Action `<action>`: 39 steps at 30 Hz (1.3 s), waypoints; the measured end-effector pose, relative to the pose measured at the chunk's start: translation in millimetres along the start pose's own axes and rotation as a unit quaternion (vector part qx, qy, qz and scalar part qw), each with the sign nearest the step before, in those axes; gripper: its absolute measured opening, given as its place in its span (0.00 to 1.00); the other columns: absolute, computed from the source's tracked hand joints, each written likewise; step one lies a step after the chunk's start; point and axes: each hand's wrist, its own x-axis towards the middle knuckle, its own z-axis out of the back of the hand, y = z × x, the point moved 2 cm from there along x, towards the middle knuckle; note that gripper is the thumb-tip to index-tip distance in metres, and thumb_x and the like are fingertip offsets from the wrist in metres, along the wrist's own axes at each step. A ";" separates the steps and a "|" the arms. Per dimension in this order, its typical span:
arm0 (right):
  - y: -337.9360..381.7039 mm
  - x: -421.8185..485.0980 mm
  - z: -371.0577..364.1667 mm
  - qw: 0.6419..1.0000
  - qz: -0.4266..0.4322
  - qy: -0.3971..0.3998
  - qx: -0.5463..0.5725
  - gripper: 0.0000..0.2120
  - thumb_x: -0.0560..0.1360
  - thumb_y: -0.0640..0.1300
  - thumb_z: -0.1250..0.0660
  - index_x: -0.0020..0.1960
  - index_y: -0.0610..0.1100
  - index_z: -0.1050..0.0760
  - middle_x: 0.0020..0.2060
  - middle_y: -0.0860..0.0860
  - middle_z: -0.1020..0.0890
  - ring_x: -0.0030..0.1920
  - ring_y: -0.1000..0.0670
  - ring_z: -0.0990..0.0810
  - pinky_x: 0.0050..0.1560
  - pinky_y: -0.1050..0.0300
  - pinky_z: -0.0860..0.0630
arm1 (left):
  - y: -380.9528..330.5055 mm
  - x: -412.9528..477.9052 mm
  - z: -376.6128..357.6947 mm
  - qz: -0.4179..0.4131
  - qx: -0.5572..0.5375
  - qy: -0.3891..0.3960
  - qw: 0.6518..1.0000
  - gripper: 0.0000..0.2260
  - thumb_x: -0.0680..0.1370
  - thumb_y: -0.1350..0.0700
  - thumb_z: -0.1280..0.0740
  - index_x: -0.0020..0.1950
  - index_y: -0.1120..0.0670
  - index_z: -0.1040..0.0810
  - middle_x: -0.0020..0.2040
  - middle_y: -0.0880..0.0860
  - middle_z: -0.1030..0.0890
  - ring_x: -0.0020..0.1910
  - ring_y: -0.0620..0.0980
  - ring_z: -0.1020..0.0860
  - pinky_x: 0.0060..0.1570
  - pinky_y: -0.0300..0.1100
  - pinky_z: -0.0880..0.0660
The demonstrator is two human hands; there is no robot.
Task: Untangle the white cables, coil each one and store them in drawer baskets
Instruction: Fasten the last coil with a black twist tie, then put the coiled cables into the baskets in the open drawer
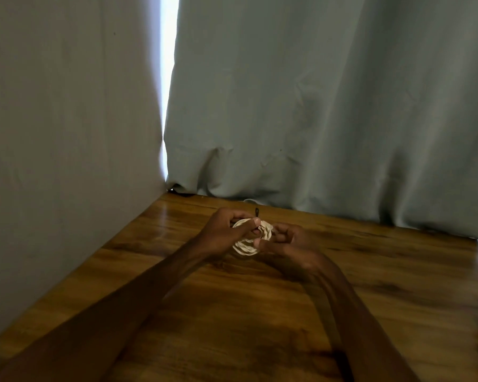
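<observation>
A small, tight, round coil of white cable sits between both hands, held just above the glossy brown wooden table, near its far edge and in front of the pale grey-green fabric curtain. The left hand has its fingers curled over the top and left side of the bundle, with the thumb laid across its front. The right hand is blurred, but its fingers are bent inward and appear to pinch the right side of the same bundle. A short thin dark strip sticks up just above the coil between the hands. It may be a tie or a cable end, but it is too small to tell. This 1 cable looks wound and is probably at the point of being secured or tidied, so its coiling seems close to finished. It has not been stored, and no drawer or basket is in view. How many cables remain cannot be judged. A small pale loop lies at the curtain hem behind the hands and might be another cable, though that is uncertain. Vague shapes at the right margin of the table are too blurred to name. What appears left for this cable is fastening it and carrying it to a basket.
</observation>
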 end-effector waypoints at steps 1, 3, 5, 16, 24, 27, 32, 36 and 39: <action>0.4 -5.6 2.2 1.000 -0.004 -0.013 -0.002 0.18 0.70 0.37 0.21 0.59 0.40 0.19 0.50 0.42 0.12 0.53 0.40 0.13 0.59 0.40 0.19 | 1.2 0.0 -3.2 0.006 -0.008 0.012 1.000 0.11 0.80 0.51 0.28 0.56 0.56 0.14 0.49 0.55 0.12 0.51 0.57 0.13 0.56 0.65 0.20; 3.9 -19.9 10.9 0.999 -0.015 -0.042 -0.022 0.15 0.70 0.39 0.20 0.55 0.43 0.19 0.47 0.45 0.12 0.50 0.41 0.13 0.55 0.43 0.18 | 0.9 -2.0 -12.1 0.012 -0.005 0.033 0.999 0.14 0.78 0.45 0.28 0.57 0.54 0.14 0.51 0.54 0.12 0.52 0.56 0.14 0.58 0.64 0.20; 9.0 -37.2 22.9 0.997 -0.027 -0.054 -0.052 0.14 0.70 0.42 0.20 0.54 0.45 0.18 0.46 0.47 0.11 0.49 0.44 0.12 0.54 0.46 0.17 | -2.6 -3.8 -24.7 0.013 0.001 0.048 0.999 0.15 0.77 0.42 0.28 0.57 0.51 0.14 0.53 0.51 0.12 0.55 0.52 0.15 0.60 0.61 0.21; 17.6 -162.2 140.1 0.976 -0.051 -0.200 -0.074 0.23 0.72 0.49 0.22 0.61 0.38 0.20 0.48 0.42 0.12 0.45 0.43 0.13 0.47 0.50 0.15 | -47.7 -17.1 -171.7 0.146 -0.105 0.186 0.966 0.10 0.81 0.54 0.30 0.55 0.60 0.15 0.49 0.56 0.12 0.45 0.48 0.15 0.45 0.38 0.17; 30.8 -247.5 206.5 0.938 -0.085 -0.305 -0.140 0.13 0.79 0.46 0.29 0.56 0.37 0.22 0.44 0.37 0.13 0.41 0.40 0.13 0.35 0.53 0.17 | -70.0 -22.1 -272.3 0.247 -0.079 0.178 0.949 0.11 0.80 0.55 0.30 0.54 0.63 0.16 0.42 0.59 0.13 0.35 0.52 0.15 0.38 0.42 0.16; 35.1 -276.5 228.9 0.918 -0.063 -0.349 -0.176 0.09 0.78 0.41 0.28 0.53 0.36 0.19 0.40 0.41 0.12 0.39 0.42 0.12 0.35 0.53 0.16 | -75.0 -22.3 -298.5 0.262 -0.057 0.174 0.948 0.13 0.79 0.55 0.30 0.54 0.65 0.17 0.40 0.60 0.14 0.33 0.55 0.15 0.39 0.47 0.15; 34.5 -310.9 250.4 0.886 0.001 -0.403 -0.229 0.02 0.77 0.36 0.28 0.47 0.39 0.16 0.38 0.45 0.12 0.36 0.46 0.13 0.31 0.54 0.17 | -83.4 -18.7 -323.6 0.199 0.078 0.136 0.967 0.20 0.77 0.46 0.32 0.41 0.63 0.16 0.32 0.57 0.15 0.33 0.58 0.14 0.44 0.50 0.16; 22.4 -318.0 262.1 0.849 0.001 -0.367 -0.381 0.07 0.72 0.48 0.21 0.48 0.48 0.14 0.41 0.56 0.13 0.40 0.59 0.16 0.40 0.68 0.24 | -84.1 -21.0 -325.7 0.108 0.322 0.083 0.937 0.29 0.78 0.32 0.41 0.37 0.57 0.21 0.37 0.54 0.17 0.40 0.56 0.17 0.36 0.43 0.31; 10.1 -316.7 254.5 0.849 -0.025 -0.316 -0.423 0.21 0.67 0.57 0.19 0.56 0.49 0.17 0.50 0.57 0.16 0.47 0.62 0.20 0.41 0.71 0.30 | -80.7 -28.9 -327.0 0.073 0.312 0.044 0.946 0.29 0.81 0.33 0.43 0.34 0.55 0.23 0.33 0.51 0.21 0.36 0.54 0.21 0.34 0.44 0.32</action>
